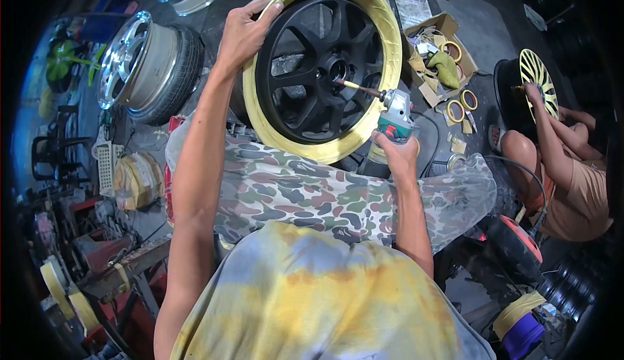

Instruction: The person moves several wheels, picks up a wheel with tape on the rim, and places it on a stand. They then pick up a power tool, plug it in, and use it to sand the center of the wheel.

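A black spoked wheel [302, 93], its rim edge wrapped in yellow masking tape [393, 25], stands tilted against my camouflage-covered legs. At the wheel's upper left, my left hand [246, 34] grips the taped edge, thumb on top. My right hand [398, 153] is wrapped round a green and grey power tool [396, 121] at the wheel's lower right. From the tool a thin rod with a pale sleeve [359, 88] reaches over the spokes, its tip close to the hub [338, 69].
A box of tape rolls [448, 45] lies right of the wheel, with loose rolls [461, 104] beside it. A person [565, 184] at the right holds a yellow-spoked wheel [537, 77]. Another wheel with a tyre [156, 67] is at the upper left. A cable runs beside the tool.
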### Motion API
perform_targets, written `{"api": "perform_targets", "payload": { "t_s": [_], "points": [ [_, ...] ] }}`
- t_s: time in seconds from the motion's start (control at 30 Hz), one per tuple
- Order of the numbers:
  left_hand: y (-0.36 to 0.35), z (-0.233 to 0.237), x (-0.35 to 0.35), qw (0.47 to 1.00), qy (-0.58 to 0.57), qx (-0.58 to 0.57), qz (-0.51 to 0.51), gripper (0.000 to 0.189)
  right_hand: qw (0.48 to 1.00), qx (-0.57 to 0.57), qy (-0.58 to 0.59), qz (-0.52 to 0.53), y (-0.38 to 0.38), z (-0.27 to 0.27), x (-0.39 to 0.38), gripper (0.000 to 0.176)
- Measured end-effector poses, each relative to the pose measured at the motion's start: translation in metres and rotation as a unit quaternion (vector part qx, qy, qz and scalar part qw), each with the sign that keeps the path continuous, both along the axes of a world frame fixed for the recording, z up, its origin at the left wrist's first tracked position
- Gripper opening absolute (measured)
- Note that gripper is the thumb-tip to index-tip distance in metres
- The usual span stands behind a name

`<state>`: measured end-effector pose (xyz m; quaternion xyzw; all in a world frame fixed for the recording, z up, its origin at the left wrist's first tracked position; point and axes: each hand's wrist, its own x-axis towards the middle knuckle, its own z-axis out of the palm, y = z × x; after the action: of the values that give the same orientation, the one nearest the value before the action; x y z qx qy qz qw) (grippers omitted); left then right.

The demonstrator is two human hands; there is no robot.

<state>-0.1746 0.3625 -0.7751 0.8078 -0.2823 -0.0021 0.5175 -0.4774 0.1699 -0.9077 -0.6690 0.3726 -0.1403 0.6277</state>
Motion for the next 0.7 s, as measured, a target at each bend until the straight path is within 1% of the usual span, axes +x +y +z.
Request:
{"api": "perform_targets", "payload": {
  "t_s": [0.07, 0.17, 0.23, 0.3, 0.37, 0.47, 0.53, 0.57, 0.67, 0.7],
  "points": [
    [0.0004, -0.0018, 0.0017, 1.0, -0.029, 0.0, -0.011, 0.034, 1.0, 0.006, -0.006, 0.004, 0.0007, -0.0036, -0.0004, 0.042],
    [0.0002, 0.0011, -0.0011, 1.0, 0.003, 0.008, 0.004, 0.034, 1.0, 0.008, -0.007, -0.018, -0.0002, -0.0027, -0.0002, 0.042],
    [-0.0003, 0.0002, 0.0, 1.0, 0.005, 0.005, 0.0, 0.034, 1.0, 0.005, 0.002, 0.004, 0.001, 0.0028, -0.0002, 0.042],
    [0.0004, -0.0012, 0.0014, 1.0, 0.007, 0.002, -0.002, 0.034, 1.0, 0.006, -0.005, 0.001, 0.0009, -0.0033, -0.0004, 0.042],
    [0.0005, -0.002, 0.002, 0.999, -0.031, 0.006, -0.008, 0.035, 1.0, 0.008, -0.011, -0.004, 0.0012, -0.0054, -0.0006, 0.043],
    [0.0009, -0.0008, 0.0008, 1.0, -0.004, 0.007, 0.002, 0.035, 1.0, 0.006, -0.003, -0.019, 0.0, -0.0014, -0.0007, 0.043],
    [0.0, -0.001, 0.0014, 1.0, -0.003, 0.004, 0.0, 0.034, 0.999, 0.031, 0.006, 0.001, 0.0011, 0.0032, -0.0006, 0.051],
    [0.0, -0.001, 0.0017, 1.0, -0.003, 0.002, -0.002, 0.034, 1.0, 0.031, 0.006, 0.002, 0.0004, 0.0021, -0.0006, 0.051],
    [0.0001, -0.001, 0.0007, 1.0, 0.002, 0.009, -0.002, 0.034, 1.0, 0.026, 0.007, 0.013, -0.0016, -0.001, 0.0003, 0.053],
    [-0.0007, -0.0007, 0.0, 1.0, 0.002, 0.008, -0.002, 0.034, 1.0, -0.001, 0.004, 0.01, -0.0028, 0.001, 0.0018, 0.057]
  ]
}}
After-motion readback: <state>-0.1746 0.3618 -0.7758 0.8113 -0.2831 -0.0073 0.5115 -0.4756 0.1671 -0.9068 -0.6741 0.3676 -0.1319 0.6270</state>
